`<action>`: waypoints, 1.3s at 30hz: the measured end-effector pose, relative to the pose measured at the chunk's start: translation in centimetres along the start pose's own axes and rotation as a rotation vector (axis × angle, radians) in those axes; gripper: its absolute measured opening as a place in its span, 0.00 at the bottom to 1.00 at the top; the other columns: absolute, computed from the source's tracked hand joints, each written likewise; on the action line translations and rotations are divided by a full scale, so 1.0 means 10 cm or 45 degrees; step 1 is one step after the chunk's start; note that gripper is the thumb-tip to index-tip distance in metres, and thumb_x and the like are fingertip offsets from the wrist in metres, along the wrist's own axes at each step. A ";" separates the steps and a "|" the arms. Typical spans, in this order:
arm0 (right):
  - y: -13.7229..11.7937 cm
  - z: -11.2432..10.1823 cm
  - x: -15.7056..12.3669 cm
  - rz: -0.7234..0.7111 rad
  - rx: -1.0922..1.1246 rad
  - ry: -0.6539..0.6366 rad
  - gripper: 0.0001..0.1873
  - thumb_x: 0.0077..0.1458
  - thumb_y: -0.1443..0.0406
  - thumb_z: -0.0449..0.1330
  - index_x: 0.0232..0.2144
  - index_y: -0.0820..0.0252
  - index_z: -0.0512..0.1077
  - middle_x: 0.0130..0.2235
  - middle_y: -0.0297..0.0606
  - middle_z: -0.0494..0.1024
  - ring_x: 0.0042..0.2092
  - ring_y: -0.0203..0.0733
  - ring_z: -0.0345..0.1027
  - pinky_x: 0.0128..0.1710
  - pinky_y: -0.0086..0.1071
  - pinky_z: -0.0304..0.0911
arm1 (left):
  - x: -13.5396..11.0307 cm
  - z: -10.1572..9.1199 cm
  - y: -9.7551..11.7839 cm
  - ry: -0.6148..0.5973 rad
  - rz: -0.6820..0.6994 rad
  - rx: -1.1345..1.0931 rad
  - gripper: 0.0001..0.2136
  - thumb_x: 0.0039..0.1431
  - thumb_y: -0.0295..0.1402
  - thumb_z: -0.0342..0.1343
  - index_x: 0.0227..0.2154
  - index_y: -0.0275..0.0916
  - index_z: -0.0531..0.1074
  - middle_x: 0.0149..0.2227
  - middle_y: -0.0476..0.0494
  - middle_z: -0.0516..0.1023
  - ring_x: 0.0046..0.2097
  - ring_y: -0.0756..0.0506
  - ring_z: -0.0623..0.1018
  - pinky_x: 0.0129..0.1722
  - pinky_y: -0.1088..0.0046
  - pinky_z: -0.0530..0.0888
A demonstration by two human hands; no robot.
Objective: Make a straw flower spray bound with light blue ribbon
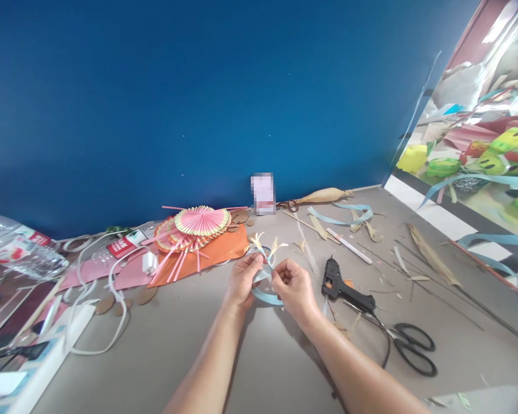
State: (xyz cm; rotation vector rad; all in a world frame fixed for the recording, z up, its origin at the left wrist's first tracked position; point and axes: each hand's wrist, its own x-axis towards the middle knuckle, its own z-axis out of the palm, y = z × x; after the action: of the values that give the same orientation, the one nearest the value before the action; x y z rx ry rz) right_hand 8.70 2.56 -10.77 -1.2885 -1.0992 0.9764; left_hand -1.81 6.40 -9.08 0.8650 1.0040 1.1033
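Note:
My left hand (243, 280) and my right hand (294, 287) meet over the grey table (190, 345), both with fingers pinched on a loop of light blue ribbon (265, 296). Small cream leaf-like strips (267, 246) stick up from the ribbon just above my fingertips. The ribbon's lower curve hangs between my two hands. A black glue gun (344, 286) lies right beside my right hand.
Black scissors (412, 345) lie at the right. Pink folded paper fans (196, 227) rest on orange paper (207, 256) behind my hands. White cables and a power strip (75, 322) lie left. Blue ribbon strips (341, 214), dry leaves and thin sticks are scattered at the far right.

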 end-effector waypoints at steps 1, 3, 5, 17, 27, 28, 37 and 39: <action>0.01 0.00 0.00 0.002 -0.002 -0.010 0.05 0.43 0.65 0.53 0.20 0.59 0.62 0.15 0.27 0.61 0.16 0.29 0.53 0.15 0.24 0.50 | 0.01 -0.01 0.00 0.018 -0.009 -0.003 0.13 0.40 0.40 0.59 0.23 0.34 0.68 0.18 0.54 0.64 0.17 0.58 0.60 0.15 0.83 0.55; 0.02 0.01 0.00 0.005 -0.012 -0.024 0.05 0.43 0.65 0.53 0.20 0.59 0.62 0.15 0.27 0.61 0.16 0.29 0.53 0.15 0.24 0.50 | 0.02 -0.03 -0.01 0.025 -0.013 -0.019 0.13 0.39 0.40 0.60 0.23 0.34 0.68 0.19 0.54 0.64 0.18 0.58 0.61 0.15 0.84 0.54; 0.03 0.01 -0.01 0.002 -0.022 -0.028 0.05 0.43 0.64 0.53 0.19 0.59 0.63 0.14 0.27 0.62 0.16 0.29 0.53 0.15 0.24 0.50 | 0.03 -0.04 -0.02 0.009 -0.014 -0.027 0.13 0.39 0.40 0.60 0.23 0.34 0.69 0.17 0.55 0.63 0.18 0.58 0.60 0.15 0.84 0.54; -0.01 0.02 -0.03 -0.034 -0.059 -0.040 0.04 0.43 0.65 0.53 0.19 0.59 0.62 0.14 0.26 0.60 0.16 0.29 0.51 0.15 0.23 0.47 | 0.05 -0.09 0.00 0.012 -0.059 -0.085 0.14 0.36 0.40 0.62 0.22 0.34 0.69 0.17 0.55 0.64 0.16 0.58 0.60 0.14 0.83 0.52; -0.02 0.02 -0.04 -0.023 -0.062 -0.018 0.04 0.43 0.66 0.52 0.19 0.59 0.61 0.15 0.27 0.61 0.16 0.29 0.52 0.15 0.24 0.49 | 0.03 -0.07 0.02 0.025 -0.038 -0.093 0.13 0.36 0.39 0.62 0.20 0.34 0.69 0.18 0.53 0.66 0.18 0.58 0.63 0.14 0.83 0.54; -0.01 0.02 -0.04 -0.021 -0.067 -0.020 0.04 0.43 0.66 0.52 0.19 0.59 0.61 0.15 0.27 0.61 0.16 0.29 0.52 0.15 0.24 0.49 | 0.03 -0.07 0.02 0.018 -0.038 -0.101 0.13 0.36 0.38 0.62 0.20 0.34 0.69 0.18 0.53 0.66 0.18 0.58 0.63 0.14 0.83 0.54; -0.03 0.01 -0.04 -0.029 -0.084 -0.014 0.05 0.44 0.67 0.53 0.20 0.60 0.61 0.16 0.27 0.61 0.17 0.29 0.52 0.16 0.23 0.50 | 0.03 -0.05 0.01 0.030 -0.030 -0.124 0.12 0.36 0.38 0.62 0.19 0.34 0.70 0.19 0.53 0.66 0.18 0.58 0.62 0.15 0.82 0.54; -0.05 0.00 -0.03 -0.022 -0.050 0.012 0.05 0.45 0.66 0.53 0.20 0.60 0.61 0.16 0.27 0.61 0.17 0.29 0.53 0.16 0.23 0.51 | 0.01 -0.01 0.00 0.026 -0.041 -0.100 0.12 0.37 0.39 0.61 0.19 0.34 0.69 0.23 0.51 0.68 0.19 0.58 0.63 0.16 0.82 0.55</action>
State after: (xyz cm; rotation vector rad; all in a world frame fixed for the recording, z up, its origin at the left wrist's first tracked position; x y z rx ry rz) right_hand 8.64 2.21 -10.31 -1.3120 -1.1257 0.9393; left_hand -1.88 6.50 -9.16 0.7729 0.9819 1.1188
